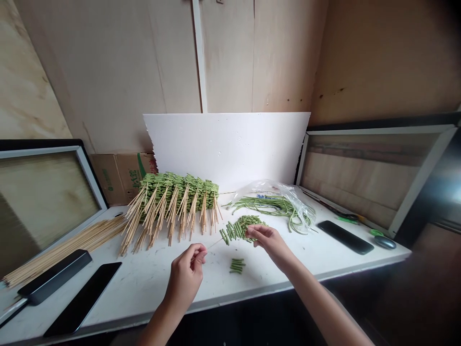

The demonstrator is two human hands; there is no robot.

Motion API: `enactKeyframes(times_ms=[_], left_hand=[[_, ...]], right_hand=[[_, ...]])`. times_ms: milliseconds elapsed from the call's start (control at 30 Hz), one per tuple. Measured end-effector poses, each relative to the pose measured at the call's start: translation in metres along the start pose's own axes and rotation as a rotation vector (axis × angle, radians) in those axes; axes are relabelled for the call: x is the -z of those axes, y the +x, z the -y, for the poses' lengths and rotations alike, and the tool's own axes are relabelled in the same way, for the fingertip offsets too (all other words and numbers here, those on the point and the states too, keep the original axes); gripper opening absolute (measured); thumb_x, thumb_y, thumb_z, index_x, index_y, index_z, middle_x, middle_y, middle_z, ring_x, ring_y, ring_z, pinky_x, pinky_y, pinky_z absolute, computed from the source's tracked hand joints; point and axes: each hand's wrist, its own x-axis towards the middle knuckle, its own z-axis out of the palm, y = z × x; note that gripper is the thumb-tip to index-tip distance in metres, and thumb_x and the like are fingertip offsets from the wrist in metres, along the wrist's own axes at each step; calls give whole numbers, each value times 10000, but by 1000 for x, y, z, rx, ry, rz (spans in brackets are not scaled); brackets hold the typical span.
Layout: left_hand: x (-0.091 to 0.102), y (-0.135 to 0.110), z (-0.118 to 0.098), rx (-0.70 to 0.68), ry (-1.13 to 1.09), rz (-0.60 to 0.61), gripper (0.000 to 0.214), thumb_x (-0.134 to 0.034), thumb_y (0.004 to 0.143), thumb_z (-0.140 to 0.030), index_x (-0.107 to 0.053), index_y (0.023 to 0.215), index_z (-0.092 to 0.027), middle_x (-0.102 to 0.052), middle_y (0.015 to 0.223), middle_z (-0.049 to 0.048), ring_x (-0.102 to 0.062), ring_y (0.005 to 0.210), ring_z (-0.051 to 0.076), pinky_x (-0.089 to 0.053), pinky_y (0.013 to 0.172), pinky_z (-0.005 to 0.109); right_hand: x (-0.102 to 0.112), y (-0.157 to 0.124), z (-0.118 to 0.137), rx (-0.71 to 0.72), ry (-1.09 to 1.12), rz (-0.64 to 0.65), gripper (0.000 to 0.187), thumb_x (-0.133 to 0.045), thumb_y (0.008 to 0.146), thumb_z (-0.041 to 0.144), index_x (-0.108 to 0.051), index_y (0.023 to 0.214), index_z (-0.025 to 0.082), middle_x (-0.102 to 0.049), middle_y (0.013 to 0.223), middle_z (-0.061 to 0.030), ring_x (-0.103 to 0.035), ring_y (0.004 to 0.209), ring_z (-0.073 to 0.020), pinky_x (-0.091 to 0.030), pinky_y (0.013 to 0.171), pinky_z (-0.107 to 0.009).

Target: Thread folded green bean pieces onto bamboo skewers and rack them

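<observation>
My left hand (187, 274) pinches the near end of a thin bamboo skewer (215, 243) that points toward a row of cut green bean pieces (230, 233) threaded on its far end. My right hand (268, 240) has its fingers closed on bean pieces at the edge of a loose pile of cut beans (248, 223). A small bundle of short bean pieces (236, 265) lies on the white table (151, 283) between my hands. Finished bean skewers (176, 202) are stacked in a row behind.
Bare skewers (65, 247) lie at the left beside two black flat objects (54, 278). Long uncut beans on a plastic bag (277, 204) lie at the right, with a black phone (345, 236) and a green-handled tool (347, 218). A white foam board (226, 144) stands behind.
</observation>
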Motion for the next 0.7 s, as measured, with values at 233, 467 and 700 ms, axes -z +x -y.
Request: enactKeyframes(times_ms=[233, 467, 700], left_hand=[[-2, -3, -2, -12, 7, 18, 204, -506, 1016, -318, -652, 928, -207, -705, 708, 24, -715, 641, 172, -548, 617, 233], [-2, -3, -3, -27, 13, 22, 203, -505, 1011, -311, -654, 915, -211, -712, 712, 25, -714, 637, 174, -551, 615, 232], [-3, -3, -4, -36, 14, 16, 222, -495, 1013, -311, -659, 905, -207, -706, 703, 31, -704, 621, 172, -545, 604, 230]], right_hand=[[-6, -2, 8, -41, 275, -64, 432, -918, 665, 521, -813, 927, 194, -787, 963, -89, -678, 938, -240, -496, 750, -322], [-8, -3, 9, -11, 293, 13, 393, -863, 744, 543, -800, 939, 208, -784, 1053, -98, -682, 1050, -264, -525, 791, -319], [-10, -4, 9, 1, 296, 19, 398, -843, 766, 547, -801, 951, 197, -789, 1064, -111, -706, 1034, -265, -556, 804, -328]])
